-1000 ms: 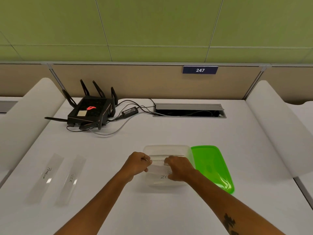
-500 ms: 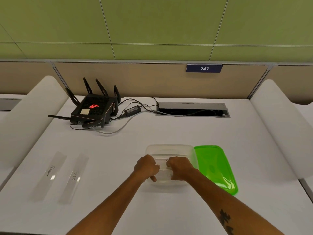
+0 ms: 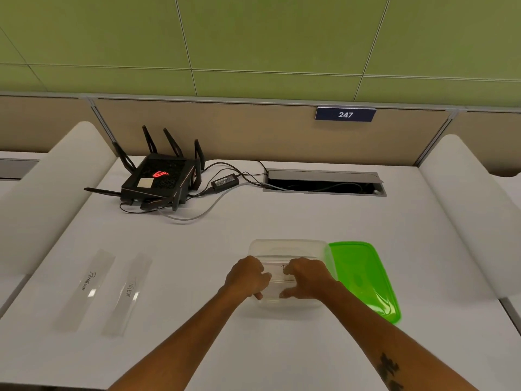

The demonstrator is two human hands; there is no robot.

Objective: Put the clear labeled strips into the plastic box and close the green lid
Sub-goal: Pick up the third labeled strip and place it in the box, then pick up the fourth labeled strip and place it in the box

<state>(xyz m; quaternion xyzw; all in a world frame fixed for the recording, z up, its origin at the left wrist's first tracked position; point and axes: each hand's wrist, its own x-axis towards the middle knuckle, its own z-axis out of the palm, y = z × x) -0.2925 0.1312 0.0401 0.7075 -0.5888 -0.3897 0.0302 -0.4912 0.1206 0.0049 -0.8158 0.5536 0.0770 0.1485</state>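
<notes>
A clear plastic box stands on the white table, near the front centre. Both hands reach into it from the near side. My left hand and my right hand each pinch one end of a clear labeled strip that lies inside the box. Black writing shows between the hands. The green lid lies flat on the table, touching the box's right side. Two more clear strips rest far left: one marked PENGUIN and one beside it whose writing ends in "GER".
A black router with upright antennas sits at the back left, with a power brick and cables running to an open cable hatch. White rounded dividers flank the table on both sides. A partition with sign 247 closes the back.
Both hands have pushed the strip from above the box rim down into the box. The left hand has shifted right, closer to the right hand.
</notes>
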